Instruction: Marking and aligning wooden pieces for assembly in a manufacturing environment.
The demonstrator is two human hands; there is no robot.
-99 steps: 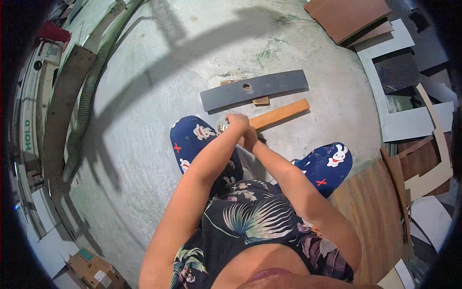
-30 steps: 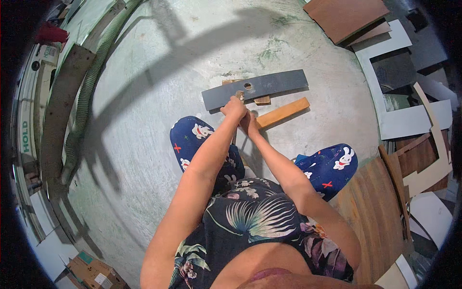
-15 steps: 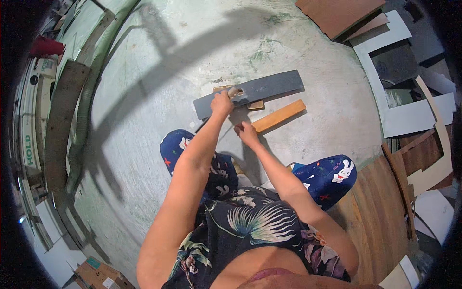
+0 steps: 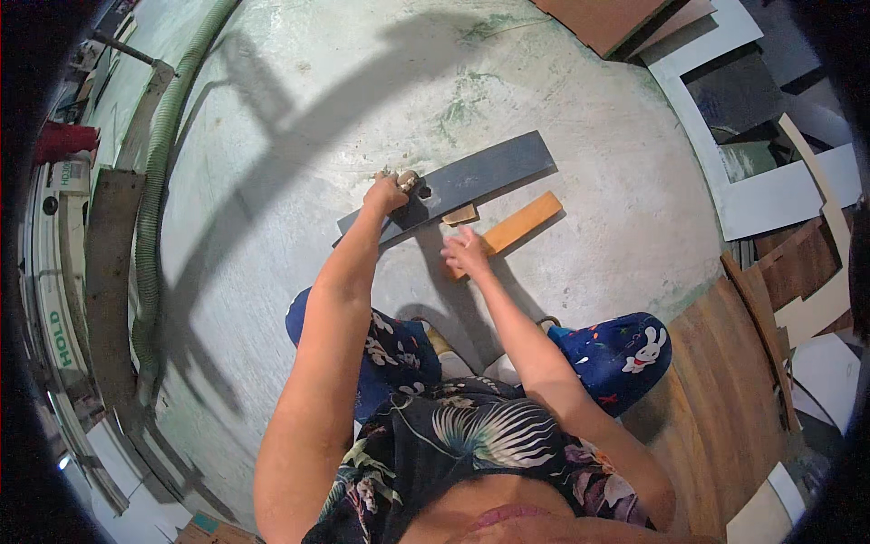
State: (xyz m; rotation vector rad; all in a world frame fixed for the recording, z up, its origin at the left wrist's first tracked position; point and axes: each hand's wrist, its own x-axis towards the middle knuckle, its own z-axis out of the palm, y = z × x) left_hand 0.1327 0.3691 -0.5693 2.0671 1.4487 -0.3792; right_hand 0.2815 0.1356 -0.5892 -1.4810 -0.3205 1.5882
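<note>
with the left hand (image 4: pixel 385 193) seemingly clamped on a small brown piece (image 4: pixel 407 180) and the right hand (image 4: pixel 465 252) loosely spread, the grey board (image 4: pixel 494 169) over its offcut (image 4: pixel 460 215) could tip if pressed off-centre.

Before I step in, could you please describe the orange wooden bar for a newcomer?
On the pale floor, find the grey board. On its near side, by the right hand, lies the bar. It is orange and sits apart from the board, unlike the brown piece at the board's edge.

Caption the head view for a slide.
Left hand holding an object at a dark, holed board; right hand by a wooden block.
</note>
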